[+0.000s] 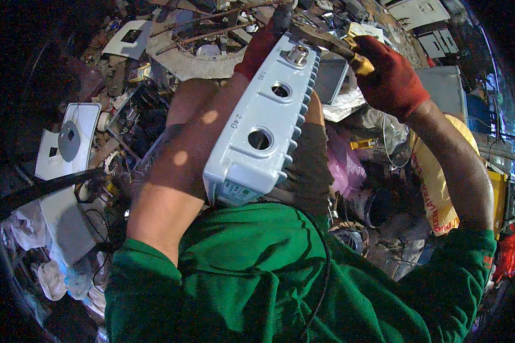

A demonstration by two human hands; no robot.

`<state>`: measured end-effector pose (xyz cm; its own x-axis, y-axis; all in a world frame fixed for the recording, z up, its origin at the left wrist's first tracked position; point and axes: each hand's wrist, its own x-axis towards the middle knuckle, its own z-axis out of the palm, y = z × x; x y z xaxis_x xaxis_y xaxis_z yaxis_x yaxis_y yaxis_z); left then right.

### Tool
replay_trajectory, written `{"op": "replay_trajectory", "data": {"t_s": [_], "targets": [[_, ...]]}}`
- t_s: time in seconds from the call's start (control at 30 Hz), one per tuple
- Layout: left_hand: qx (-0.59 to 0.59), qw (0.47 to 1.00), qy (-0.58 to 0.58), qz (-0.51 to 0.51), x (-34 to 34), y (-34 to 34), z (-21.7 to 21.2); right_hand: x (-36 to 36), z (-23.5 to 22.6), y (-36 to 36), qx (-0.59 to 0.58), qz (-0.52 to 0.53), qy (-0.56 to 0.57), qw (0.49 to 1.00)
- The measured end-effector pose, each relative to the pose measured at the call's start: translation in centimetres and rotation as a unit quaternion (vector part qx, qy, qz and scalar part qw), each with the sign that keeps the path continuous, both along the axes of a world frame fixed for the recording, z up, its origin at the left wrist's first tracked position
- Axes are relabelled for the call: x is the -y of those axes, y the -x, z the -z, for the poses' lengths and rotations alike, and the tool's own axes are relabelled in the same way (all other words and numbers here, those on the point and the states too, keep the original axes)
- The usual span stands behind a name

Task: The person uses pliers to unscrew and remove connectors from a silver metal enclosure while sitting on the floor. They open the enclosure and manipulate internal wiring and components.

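Note:
A light grey metal housing (234,128) with cooling fins along its right edge tilts across my lap. Two round holes pierce its upper face, and a threaded metal connector (297,55) stands near its far end. My left hand (263,48), in a red glove with dark fingers, grips the housing's far left side; part of the hand is hidden behind it. In my right hand (388,74), also red-gloved, are pliers (332,44) with yellow handles, the fingers wrapped round them. Their dark jaws reach left to the far end of the housing, close to the connector.
Scrap covers the ground all around. White panels (68,148) lie at the left, and a round concrete piece (183,63) is ahead. A pink plastic bag (346,166) and a yellow sack (432,183) sit to the right. A thin black cable (326,263) hangs over my green shirt.

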<state>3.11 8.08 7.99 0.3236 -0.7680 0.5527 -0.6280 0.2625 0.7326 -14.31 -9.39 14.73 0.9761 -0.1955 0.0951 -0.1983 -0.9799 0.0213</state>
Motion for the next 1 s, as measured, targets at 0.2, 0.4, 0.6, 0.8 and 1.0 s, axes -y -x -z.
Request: {"op": "replay_trajectory", "data": {"t_s": [0.2, 0.4, 0.6, 0.8, 1.0], "targets": [[0.008, 1.0, -0.001, -0.004, 0.2, -0.4, -0.4, -0.1, -0.2, 0.0, -0.009, 0.01, -0.002, 1.0], [0.01, 1.0, -0.001, -0.006, 1.2, -0.9, 0.0, 1.2, 0.3, -0.5, 0.004, -0.021, -0.012, 1.0], [0.018, 1.0, -0.007, -0.015, 2.8, -2.6, 0.2, 1.9, 0.5, -2.3, 0.004, -0.023, -0.031, 0.999], [0.014, 1.0, -0.006, -0.014, 4.2, -3.2, 0.6, 2.7, 0.2, -2.8, -0.015, -0.055, -0.039, 0.998], [0.022, 0.996, -0.002, -0.082, -3.2, -1.4, -2.3, 1.5, -0.5, -1.5, 0.006, -0.05, -0.002, 0.999]]}}
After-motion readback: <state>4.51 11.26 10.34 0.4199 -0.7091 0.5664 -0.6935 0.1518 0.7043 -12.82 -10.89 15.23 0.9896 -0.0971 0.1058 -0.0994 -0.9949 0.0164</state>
